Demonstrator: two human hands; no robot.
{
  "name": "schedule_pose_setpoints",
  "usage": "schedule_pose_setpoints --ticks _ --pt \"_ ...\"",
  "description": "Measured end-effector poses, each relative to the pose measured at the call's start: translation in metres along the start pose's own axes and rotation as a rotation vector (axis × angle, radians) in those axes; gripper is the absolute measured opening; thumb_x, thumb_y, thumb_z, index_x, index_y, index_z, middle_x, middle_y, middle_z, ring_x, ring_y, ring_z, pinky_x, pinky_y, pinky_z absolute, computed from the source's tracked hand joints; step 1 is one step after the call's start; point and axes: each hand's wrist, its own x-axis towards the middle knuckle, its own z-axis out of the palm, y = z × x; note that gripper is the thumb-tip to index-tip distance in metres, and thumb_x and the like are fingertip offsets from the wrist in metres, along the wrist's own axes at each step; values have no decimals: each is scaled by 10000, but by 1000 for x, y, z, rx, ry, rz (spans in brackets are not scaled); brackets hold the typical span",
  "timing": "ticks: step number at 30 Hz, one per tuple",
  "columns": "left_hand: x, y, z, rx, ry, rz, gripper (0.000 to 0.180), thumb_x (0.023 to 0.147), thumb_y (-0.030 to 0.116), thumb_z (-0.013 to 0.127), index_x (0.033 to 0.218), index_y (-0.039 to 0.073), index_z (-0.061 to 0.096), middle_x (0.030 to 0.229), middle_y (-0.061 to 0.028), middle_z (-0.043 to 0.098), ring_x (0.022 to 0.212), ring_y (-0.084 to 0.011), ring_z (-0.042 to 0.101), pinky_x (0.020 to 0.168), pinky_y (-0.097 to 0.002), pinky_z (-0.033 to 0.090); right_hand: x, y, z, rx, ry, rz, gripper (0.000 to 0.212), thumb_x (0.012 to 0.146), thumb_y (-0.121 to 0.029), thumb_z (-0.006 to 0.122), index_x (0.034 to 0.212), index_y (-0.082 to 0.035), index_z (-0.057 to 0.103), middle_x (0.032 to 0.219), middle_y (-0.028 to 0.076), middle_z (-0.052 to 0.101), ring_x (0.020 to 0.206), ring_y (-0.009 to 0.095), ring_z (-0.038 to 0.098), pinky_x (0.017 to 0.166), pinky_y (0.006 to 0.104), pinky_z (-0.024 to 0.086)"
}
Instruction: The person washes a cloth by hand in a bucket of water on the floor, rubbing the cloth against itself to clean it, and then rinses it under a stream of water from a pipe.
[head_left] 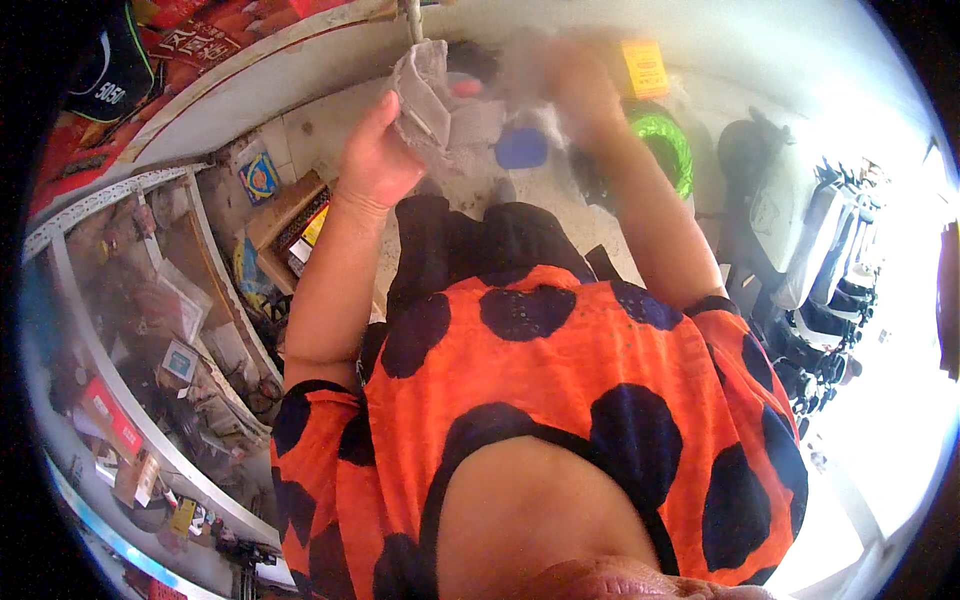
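My left hand (378, 160) is raised in front of me, its fingers closed round a folded grey cloth (427, 95). The cloth hangs past the fingertips, and a pale edge runs along it. To the right, my right hand (580, 80) is smeared by motion, so its fingers do not show clearly. A greyish blur lies at its left side; I cannot make out what that is. On the floor below and between the hands lies a blue oval piece (521, 148). A small pink thing (465, 88) shows just right of the cloth.
A yellow box (643, 68) and a bin with a green plastic liner (665, 150) stand beside my right arm. At left are a cardboard box (287, 222) and a cluttered white-framed shelf (140, 425). Dark and pale items hang in a row (835, 270) at right.
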Motion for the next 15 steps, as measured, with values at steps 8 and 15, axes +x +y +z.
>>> schedule_pose_setpoints --ticks 8,15 --pt "3 1 0 168 191 11 462 836 224 501 1260 78 388 1189 -180 505 1065 -258 511 903 -426 413 -26 -46 12 -109 -399 228 396 813 -315 604 1079 -23 578 849 37 612 756 114 555 676 274 458" --pt "-6 17 -67 306 564 346 393 764 45 453 1156 53 474 1079 -123 559 988 -236 544 849 -385 447 -26 -39 -9 407 -203 203 233 856 -173 544 1005 5 566 896 84 623 777 161 615 683 293 519"
